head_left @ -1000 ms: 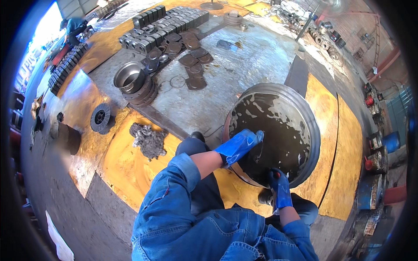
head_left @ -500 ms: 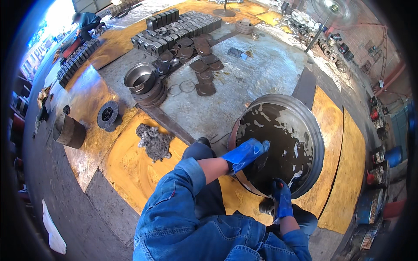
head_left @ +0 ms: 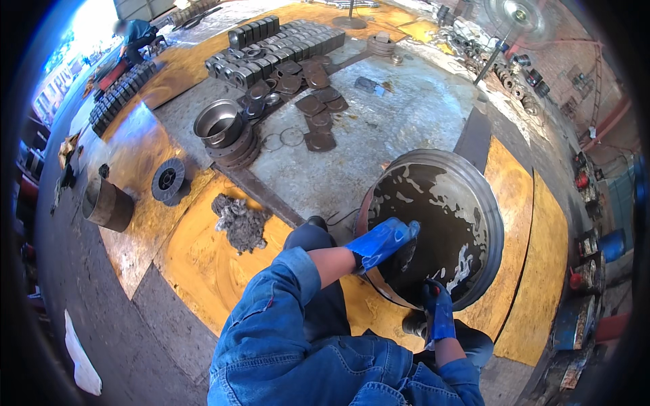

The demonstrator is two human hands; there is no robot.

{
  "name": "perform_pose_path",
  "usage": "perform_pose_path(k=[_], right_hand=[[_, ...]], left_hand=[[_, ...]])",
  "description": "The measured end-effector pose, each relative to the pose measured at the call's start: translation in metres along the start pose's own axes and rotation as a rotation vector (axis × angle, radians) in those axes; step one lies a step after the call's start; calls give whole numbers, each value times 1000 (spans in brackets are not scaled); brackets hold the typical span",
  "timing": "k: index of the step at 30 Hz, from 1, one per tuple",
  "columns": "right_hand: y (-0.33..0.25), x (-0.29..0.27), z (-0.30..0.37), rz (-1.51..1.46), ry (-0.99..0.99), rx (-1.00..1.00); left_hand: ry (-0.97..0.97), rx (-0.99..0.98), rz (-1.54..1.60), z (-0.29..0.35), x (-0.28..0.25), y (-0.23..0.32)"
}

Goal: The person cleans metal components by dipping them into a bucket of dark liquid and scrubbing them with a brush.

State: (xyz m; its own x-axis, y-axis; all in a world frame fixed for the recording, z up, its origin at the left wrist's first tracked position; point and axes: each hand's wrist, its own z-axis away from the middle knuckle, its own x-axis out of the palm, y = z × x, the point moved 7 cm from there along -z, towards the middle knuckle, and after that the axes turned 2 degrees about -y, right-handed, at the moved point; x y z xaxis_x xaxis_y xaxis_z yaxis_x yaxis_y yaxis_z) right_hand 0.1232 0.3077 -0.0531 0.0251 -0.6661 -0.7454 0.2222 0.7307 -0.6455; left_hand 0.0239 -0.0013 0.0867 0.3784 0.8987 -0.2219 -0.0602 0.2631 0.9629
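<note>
A large round metal tub (head_left: 496,227) of dark liquid (head_left: 433,230), with pale foam patches on it, stands in front of me at the right. My left hand (head_left: 391,240), in a blue glove, reaches over its near left side. The fingers are closed on something dark at the liquid's surface, too hard to make out. At the near rim is my right hand (head_left: 439,308), gloved in blue too, with its fingers curled. Whatever lies in those fingers is hidden against the dark liquid.
Grey fluffy waste (head_left: 242,223) lies on yellow floor sheeting left of me. Beyond it are a black spool (head_left: 168,177) and a metal bucket (head_left: 108,204). Metal housings (head_left: 284,47) stand in rows, near flat dark plates (head_left: 319,122). A person (head_left: 137,35) bends at far left.
My right hand has shifted very slightly. The foam patches near it have drifted and changed shape. My left hand stays almost in place.
</note>
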Motion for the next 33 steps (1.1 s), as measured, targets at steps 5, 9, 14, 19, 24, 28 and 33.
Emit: perform_pose_path(k=[5, 9, 14, 19, 24, 28, 33], right_hand=[[-6, 0, -1, 16, -49, 15], [-9, -1, 0, 2, -66, 24], [-12, -2, 3, 21, -43, 14], [-9, 1, -1, 68, -33, 6], [-2, 3, -3, 29, -17, 14], [-8, 1, -2, 58, -19, 24], [-22, -4, 2, 101, -14, 24]], left_hand=[[30, 78, -20, -2, 0, -5], [4, 95, -46, -3, 0, -4], [7, -75, 6, -9, 4, -14], [21, -85, 19, -7, 5, -13], [-8, -74, 48, -6, 6, -13], [-14, -72, 54, -5, 6, -14], [-34, -77, 76, -4, 7, -14]])
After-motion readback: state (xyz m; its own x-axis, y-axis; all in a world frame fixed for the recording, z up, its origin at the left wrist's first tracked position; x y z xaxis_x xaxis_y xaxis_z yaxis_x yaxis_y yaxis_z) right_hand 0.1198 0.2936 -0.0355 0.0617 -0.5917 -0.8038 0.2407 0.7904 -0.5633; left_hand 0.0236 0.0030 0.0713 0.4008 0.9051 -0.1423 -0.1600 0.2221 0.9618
